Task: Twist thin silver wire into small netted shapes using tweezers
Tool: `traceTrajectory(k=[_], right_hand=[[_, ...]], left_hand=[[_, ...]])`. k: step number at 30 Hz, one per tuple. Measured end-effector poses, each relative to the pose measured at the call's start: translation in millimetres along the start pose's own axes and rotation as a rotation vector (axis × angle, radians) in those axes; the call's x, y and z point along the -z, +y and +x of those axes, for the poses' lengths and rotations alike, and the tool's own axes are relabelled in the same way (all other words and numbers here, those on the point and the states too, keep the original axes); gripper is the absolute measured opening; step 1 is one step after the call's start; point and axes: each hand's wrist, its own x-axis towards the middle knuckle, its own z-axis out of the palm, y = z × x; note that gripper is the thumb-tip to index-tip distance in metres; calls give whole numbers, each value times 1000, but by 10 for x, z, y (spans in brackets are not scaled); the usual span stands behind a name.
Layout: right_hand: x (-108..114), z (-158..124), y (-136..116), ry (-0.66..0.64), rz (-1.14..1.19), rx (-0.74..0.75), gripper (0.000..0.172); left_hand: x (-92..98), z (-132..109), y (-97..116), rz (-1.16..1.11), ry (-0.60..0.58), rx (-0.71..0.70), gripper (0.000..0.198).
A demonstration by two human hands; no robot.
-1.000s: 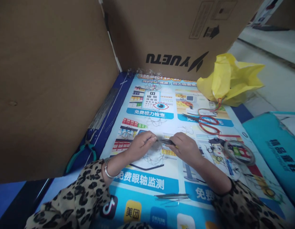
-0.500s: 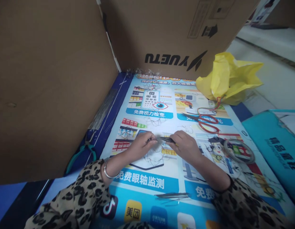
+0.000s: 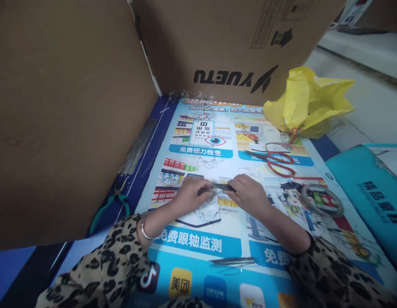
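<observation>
My left hand (image 3: 191, 194) is closed in a pinch on a thin wire piece (image 3: 211, 210), whose fine loops hang below the fingers over the printed sheet. In my right hand (image 3: 251, 194) is a pair of slim-nosed pliers (image 3: 225, 187), gripped with the dark jaws pointing left. The tips of these jaws meet the wire right at my left fingertips; the exact contact is too small to make out. Most of the handles are hidden inside my right hand. Below both hands lies a small bunch of dark straight wires (image 3: 233, 260).
Red-handled scissors (image 3: 280, 164) and a yellow bag (image 3: 309, 105) lie beyond my right hand. A wire coil (image 3: 323, 201) and a teal box (image 3: 368, 192) are at right. Teal-handled pliers (image 3: 111, 205) and straight wires (image 3: 139, 149) lie left, beside tall cardboard (image 3: 66, 119).
My left fingers have shifted slightly and curl more around the wire. The right hand and its pliers stay almost in place.
</observation>
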Motion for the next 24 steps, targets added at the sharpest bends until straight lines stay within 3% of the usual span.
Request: traceTrajectory(k=[16,24], right_hand=[[17,22,-5,-106,-112,58,31],[-4,11,1,-75,-92,56,31]], left_hand=[[6,-3,-6,35,-16,-48,10],[13,-3,-13,36,-28,-61,12]])
